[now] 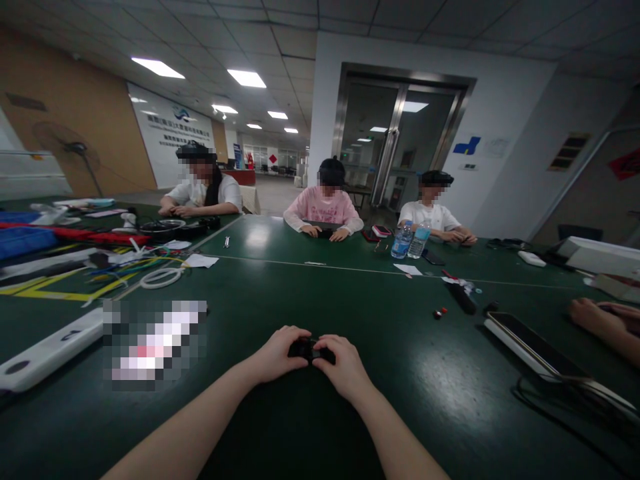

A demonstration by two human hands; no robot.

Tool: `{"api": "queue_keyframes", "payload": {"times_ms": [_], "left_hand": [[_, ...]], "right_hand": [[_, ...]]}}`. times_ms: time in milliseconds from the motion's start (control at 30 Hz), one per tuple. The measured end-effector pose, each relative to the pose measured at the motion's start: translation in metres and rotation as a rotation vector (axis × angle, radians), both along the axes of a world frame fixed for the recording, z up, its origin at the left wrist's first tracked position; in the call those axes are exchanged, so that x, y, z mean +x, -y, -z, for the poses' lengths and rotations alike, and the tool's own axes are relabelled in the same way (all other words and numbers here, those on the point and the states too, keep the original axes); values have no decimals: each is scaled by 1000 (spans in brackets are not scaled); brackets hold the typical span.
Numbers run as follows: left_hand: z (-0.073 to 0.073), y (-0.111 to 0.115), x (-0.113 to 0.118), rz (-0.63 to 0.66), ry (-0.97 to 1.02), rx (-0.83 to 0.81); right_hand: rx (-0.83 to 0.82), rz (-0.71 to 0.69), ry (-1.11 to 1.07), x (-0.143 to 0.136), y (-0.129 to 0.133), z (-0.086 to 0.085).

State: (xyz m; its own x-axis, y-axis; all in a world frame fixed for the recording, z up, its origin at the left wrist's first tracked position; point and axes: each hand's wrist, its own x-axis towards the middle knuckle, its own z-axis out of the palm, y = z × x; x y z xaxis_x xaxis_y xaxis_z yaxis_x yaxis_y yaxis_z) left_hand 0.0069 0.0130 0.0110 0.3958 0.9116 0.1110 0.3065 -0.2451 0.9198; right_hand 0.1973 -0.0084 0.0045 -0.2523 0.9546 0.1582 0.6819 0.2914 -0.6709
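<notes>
Both of my hands meet low in the middle of the head view, over the dark green table [240, 313]. Between them is a small black object [311, 351], its kind unclear because my fingers cover much of it. My left hand [279, 353] grips its left end between thumb and fingers. From the other side, my right hand [343, 360] closes on the right end. The object appears to be at or just above the tabletop.
A blurred-out bright panel [160, 343] and a long white device [55, 350] lie left. Cables [163, 277] are heaped farther left. To the right are a phone [535, 343] and two water bottles [410, 240]. Three people sit opposite; another person's hands [603, 319] show at right.
</notes>
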Motion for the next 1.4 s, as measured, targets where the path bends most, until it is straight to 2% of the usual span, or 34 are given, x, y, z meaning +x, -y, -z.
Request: {"api": "queue_keyframes", "payload": {"times_ms": [133,233,467,633,1033,1400], "left_hand": [[3,-1,0,-1,-31,42],[7,-4,0,16,-130,87],[10,-7,1,34,-390,184],[6,-4,1,37,-412,175],[4,-3,0,26,-414,136],[7,-4,0,17,-407,138]], "right_hand": [[7,-13,-7,0,-1,1],[11,-10,-53,0,-2,1],[12,91,-240,11,-7,-2],[-26,142,-298,22,-8,-6],[113,274,-599,39,-13,-7],[255,393,-724,48,-16,-7]]}}
